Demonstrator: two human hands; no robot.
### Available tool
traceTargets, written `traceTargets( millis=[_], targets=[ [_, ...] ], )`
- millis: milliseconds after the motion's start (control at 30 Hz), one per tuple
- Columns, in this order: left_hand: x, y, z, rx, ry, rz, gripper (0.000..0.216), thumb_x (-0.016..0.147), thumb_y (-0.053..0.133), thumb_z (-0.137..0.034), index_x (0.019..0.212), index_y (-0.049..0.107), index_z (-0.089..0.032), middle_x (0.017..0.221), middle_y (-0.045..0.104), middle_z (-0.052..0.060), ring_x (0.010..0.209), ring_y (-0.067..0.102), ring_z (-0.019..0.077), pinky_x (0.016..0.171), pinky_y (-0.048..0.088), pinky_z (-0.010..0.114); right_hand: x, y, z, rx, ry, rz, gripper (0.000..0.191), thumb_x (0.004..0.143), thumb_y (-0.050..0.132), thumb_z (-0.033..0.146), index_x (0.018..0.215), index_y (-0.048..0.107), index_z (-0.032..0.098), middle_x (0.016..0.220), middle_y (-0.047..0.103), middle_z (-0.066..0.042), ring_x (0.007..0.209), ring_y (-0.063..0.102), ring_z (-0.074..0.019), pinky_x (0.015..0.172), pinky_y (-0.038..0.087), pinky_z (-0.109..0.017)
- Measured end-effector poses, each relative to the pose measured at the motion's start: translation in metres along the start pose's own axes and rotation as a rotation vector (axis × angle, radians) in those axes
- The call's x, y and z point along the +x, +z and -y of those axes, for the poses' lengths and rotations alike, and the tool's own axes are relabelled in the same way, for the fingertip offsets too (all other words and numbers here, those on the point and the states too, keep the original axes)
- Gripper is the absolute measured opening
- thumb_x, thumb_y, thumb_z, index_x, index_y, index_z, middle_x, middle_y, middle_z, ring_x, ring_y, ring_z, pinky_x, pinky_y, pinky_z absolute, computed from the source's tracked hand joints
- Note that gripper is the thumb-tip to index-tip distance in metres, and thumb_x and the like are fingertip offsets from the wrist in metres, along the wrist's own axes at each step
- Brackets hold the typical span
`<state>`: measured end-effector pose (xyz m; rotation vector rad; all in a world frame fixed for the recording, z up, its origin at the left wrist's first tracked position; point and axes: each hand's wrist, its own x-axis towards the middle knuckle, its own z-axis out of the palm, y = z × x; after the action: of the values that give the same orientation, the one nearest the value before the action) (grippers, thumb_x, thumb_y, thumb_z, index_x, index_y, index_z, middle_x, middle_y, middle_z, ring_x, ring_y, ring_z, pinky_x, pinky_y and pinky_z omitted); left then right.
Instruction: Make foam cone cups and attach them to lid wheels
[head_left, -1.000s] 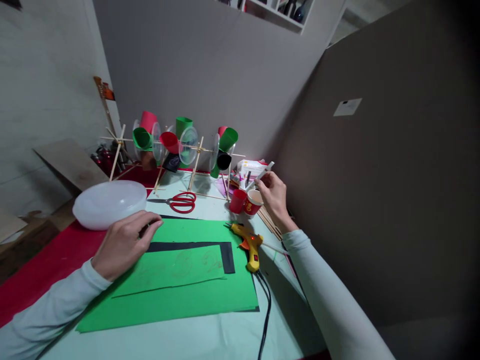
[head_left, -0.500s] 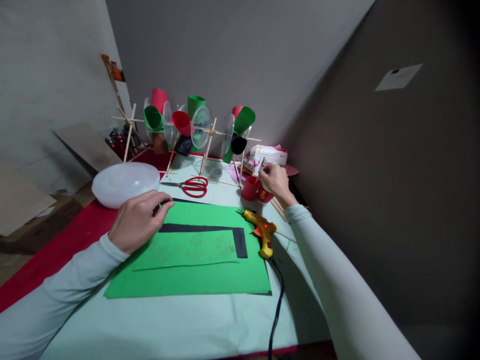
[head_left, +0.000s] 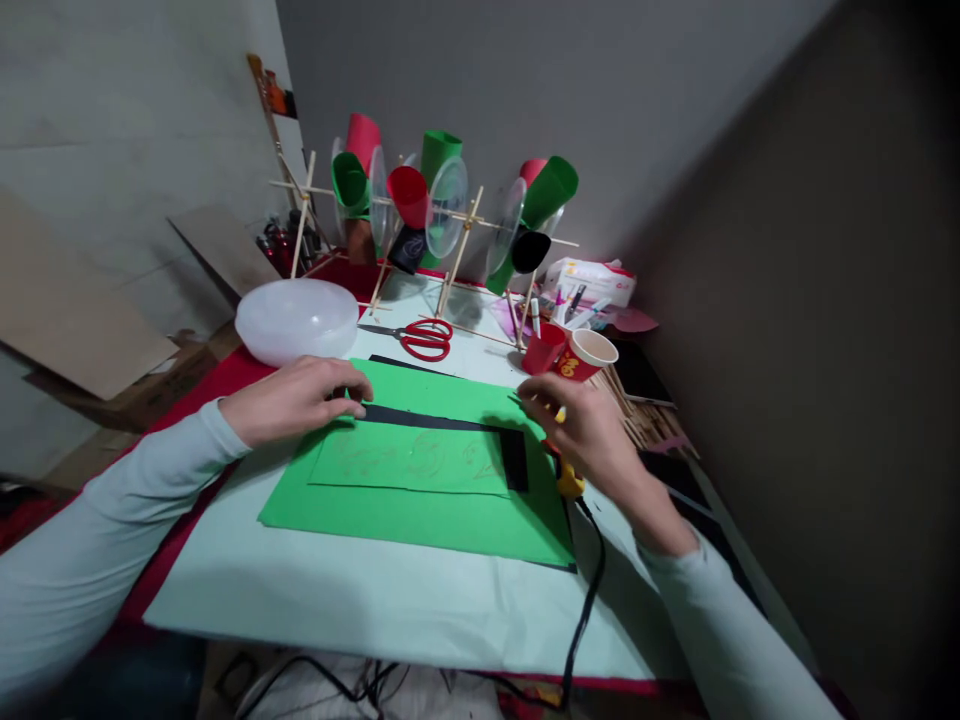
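Note:
My left hand (head_left: 300, 400) is at the upper left of the green sheets, fingers bent with a gap to the thumb, holding nothing I can see. My right hand (head_left: 581, 425) hangs over the right edge of the large green sheet (head_left: 420, 525), fingers loosely bent and apart, apparently with nothing in them. It hides much of a yellow glue gun (head_left: 571, 482). Between my hands lies a narrower green strip (head_left: 390, 460) with faint drawn outlines, partly over a black sheet (head_left: 514, 460). Beyond my right hand stand a red cup (head_left: 545, 347) holding a white marker and a paper cup (head_left: 589, 352).
Red-handled scissors (head_left: 426, 339) and a translucent white bowl (head_left: 296, 320) lie behind the sheets. Farther back stands a stick frame (head_left: 466, 225) with clear discs and red, green and black cups. Thin wooden sticks (head_left: 630, 410) lie at right. A black cord (head_left: 589, 600) crosses the front edge.
My right hand has come back from the red cup, down toward the glue gun and green sheet. My left hand stays near the sheets' left side, its fingers a little more spread. The view has shifted.

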<state>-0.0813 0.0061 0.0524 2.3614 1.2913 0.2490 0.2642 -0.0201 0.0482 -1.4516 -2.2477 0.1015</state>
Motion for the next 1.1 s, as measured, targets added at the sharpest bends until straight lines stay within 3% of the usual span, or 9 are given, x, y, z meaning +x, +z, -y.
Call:
traceTargets(
  millis=[133,300,567,733,1100],
  targets=[
    [-0.006,0.002,0.004,0.032,-0.047,0.153,0.043,0.083,0.059,-0.047,0.111,0.069,-0.017,0.114,0.07,0.012,0.108,0.063,0.0292,0.093,0.043,0.038,-0.019,0.025,0.021,-0.025,-0.139,0.222,0.014,0.09,0.064,0.012,0.102,0.069,0.016,0.097,0.072,-0.01,0.088,0.067,-0.024,0.077,0.053,-0.033],
    [-0.004,0.007,-0.001,0.115,-0.093,0.2,0.032,0.078,0.069,-0.035,0.106,0.065,-0.019,0.109,0.067,0.01,0.106,0.06,0.0276,0.089,0.042,0.035,-0.021,0.028,0.025,-0.087,-0.16,0.299,0.008,0.091,0.061,0.011,0.095,0.067,0.012,0.096,0.067,-0.015,0.088,0.062,-0.0286,0.078,0.052,-0.042],
    [0.001,0.008,0.004,0.017,-0.051,0.145,0.018,0.081,0.06,-0.036,0.077,0.054,-0.02,0.081,0.059,0.001,0.078,0.053,0.0186,0.07,0.036,0.028,-0.026,0.033,0.018,-0.063,-0.121,0.304,0.01,0.089,0.061,0.008,0.096,0.066,0.014,0.093,0.062,-0.012,0.084,0.058,-0.0257,0.074,0.05,-0.039],
    [0.003,0.009,0.009,-0.172,-0.043,0.077,0.025,0.081,0.055,-0.043,0.079,0.057,-0.018,0.079,0.061,0.003,0.074,0.053,0.0184,0.069,0.037,0.029,-0.024,0.021,0.016,0.001,-0.07,0.312,0.012,0.09,0.062,0.006,0.083,0.06,0.016,0.086,0.059,-0.006,0.079,0.054,-0.0208,0.07,0.044,-0.032],
    [0.015,0.012,0.011,-0.382,-0.036,0.092,0.029,0.08,0.057,-0.045,0.072,0.061,-0.017,0.072,0.055,0.0,0.069,0.048,0.0157,0.067,0.037,0.027,-0.025,0.002,0.011,0.163,0.042,0.321,0.012,0.099,0.057,0.024,0.089,0.059,0.019,0.087,0.061,-0.003,0.08,0.055,-0.0184,0.072,0.039,-0.029]
  ],
)
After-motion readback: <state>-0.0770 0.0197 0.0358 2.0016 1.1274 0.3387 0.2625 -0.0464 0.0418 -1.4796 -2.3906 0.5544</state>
